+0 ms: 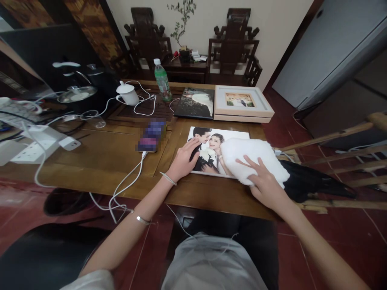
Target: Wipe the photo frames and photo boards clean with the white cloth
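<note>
A photo panel (205, 168) with a picture of a couple lies flat on the wooden table. My left hand (185, 160) rests on its left edge, fingers stretched flat and holding nothing. Over the panel's right part, a fluffy white cloth (246, 151) covers the picture and hangs past the right edge. My right hand (266, 183) grips this cloth from above, pressing it down, with some fingers extended and others bent into the fabric. The panel's surface beneath the cloth is hidden.
Behind the panel lie a dark photo panel (196, 104) and a framed photo (242, 114). To the left are a phone (152, 136) on a cable, a green-labelled bottle (162, 80), a white lidded cup (128, 94) and a power strip (33, 150). Wooden poles (335, 137) stand at right.
</note>
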{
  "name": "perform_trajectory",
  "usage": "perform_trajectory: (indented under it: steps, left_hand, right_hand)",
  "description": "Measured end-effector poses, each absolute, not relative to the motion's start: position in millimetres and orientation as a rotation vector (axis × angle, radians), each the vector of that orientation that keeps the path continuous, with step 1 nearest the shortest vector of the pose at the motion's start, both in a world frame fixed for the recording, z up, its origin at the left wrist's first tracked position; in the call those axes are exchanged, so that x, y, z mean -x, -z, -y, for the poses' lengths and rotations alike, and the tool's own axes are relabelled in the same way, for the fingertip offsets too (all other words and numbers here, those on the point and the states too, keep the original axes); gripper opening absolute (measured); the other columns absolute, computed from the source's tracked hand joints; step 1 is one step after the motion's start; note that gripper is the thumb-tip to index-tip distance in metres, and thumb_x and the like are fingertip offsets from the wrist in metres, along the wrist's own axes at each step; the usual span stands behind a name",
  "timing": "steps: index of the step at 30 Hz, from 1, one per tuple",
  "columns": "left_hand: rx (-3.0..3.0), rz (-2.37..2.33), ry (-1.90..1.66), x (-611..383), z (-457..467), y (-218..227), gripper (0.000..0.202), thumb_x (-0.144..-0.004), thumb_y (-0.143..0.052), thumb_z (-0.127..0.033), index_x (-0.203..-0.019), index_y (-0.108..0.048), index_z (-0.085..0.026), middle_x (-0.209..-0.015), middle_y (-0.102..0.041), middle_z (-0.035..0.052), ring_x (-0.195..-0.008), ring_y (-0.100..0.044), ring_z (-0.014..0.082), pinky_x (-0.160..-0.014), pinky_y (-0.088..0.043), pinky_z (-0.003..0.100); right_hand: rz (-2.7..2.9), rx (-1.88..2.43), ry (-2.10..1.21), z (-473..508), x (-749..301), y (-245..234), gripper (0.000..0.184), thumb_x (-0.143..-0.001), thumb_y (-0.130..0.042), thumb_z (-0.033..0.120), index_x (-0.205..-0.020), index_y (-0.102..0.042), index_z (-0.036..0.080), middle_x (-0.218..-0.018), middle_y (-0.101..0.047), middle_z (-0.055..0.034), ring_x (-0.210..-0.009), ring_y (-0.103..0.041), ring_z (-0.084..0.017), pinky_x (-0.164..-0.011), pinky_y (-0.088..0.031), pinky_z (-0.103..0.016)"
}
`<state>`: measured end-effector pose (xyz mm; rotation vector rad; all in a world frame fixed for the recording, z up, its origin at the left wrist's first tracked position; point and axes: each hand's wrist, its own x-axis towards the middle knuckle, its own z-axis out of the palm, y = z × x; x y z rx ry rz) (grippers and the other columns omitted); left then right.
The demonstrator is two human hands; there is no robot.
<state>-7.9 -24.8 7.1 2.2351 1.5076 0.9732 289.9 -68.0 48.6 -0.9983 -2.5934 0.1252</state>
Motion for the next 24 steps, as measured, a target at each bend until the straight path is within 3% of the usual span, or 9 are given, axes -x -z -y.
perform_trajectory:
  steps: [11, 19, 24]
  left_hand:
    - [-2.225, -1.512, -0.982, 7.3, 26.9, -9.6, 0.04, -0.092, -0.044, -0.02, -0.131, -0.049, -0.019, -0.143, -0.046, 0.0093, -0.137, -0.036, 0.0212, -0.111, -0.032, 0.047]
    - [-2.217, -1.505, -0.985, 7.1, 25.9, -8.5, 0.041, -0.092, -0.044, -0.021, -0.132, -0.048, -0.02, -0.143, -0.046, 0.0086, -0.137, -0.035, 0.0218, -0.112, -0.032, 0.048]
    - [-2.225, -1.504, -0.972, 8.2, 24.9, -6.6, 0.041, -0.092, -0.044, -0.021, -0.132, -0.048, -0.02, -0.144, -0.046, 0.0091, -0.137, -0.035, 0.0221, -0.111, -0.032, 0.048]
  right_hand:
    - [2.506, 0.911, -0.065, 13.4, -297.3, -33.8, 0.024, -0.061, -0.041, -0.002, -0.061, -0.053, 0.019, -0.135, -0.052, -0.0154, -0.136, -0.032, -0.033, -0.107, -0.025, -0.066]
    - [2.516, 0.955, -0.018, 67.0, -293.5, -36.8, 0.025, -0.066, -0.04, -0.005, -0.061, -0.052, 0.017, -0.138, -0.048, -0.0204, -0.137, -0.024, -0.036, -0.105, -0.023, -0.071]
    - [2.562, 0.912, -0.084, 91.7, -298.4, -43.9, 0.027, -0.065, -0.041, -0.006, -0.059, -0.051, 0.018, -0.138, -0.049, -0.0165, -0.138, -0.024, -0.034, -0.107, -0.023, -0.069]
